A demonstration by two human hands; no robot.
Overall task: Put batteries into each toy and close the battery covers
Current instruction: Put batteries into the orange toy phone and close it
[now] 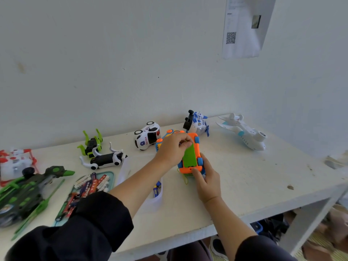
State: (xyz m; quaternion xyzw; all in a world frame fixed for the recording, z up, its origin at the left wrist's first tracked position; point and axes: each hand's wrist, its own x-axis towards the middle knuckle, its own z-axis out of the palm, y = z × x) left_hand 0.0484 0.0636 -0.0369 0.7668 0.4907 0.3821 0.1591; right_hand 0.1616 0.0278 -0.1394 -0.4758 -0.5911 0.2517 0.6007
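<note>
An orange toy car [195, 153] with blue wheels lies upside down on the white table [244, 185], its green underside panel [189, 157] facing up. My left hand [174, 148] has its fingers curled at the far end of the green panel, pinching there. My right hand [206, 180] grips the near end of the car. A teal tray [111, 176] of several batteries sits to the left. Loose blue batteries [156, 190] lie in a clear bag under my left forearm.
Other toys lie around: a white police car [146, 136], a blue-white helicopter [197, 122], a white plane [244, 131], green [92, 143] and white [107, 159] robot dogs, a green dinosaur toy [28, 191] and a red-white toy [15, 161]. The table's front edge runs close to me.
</note>
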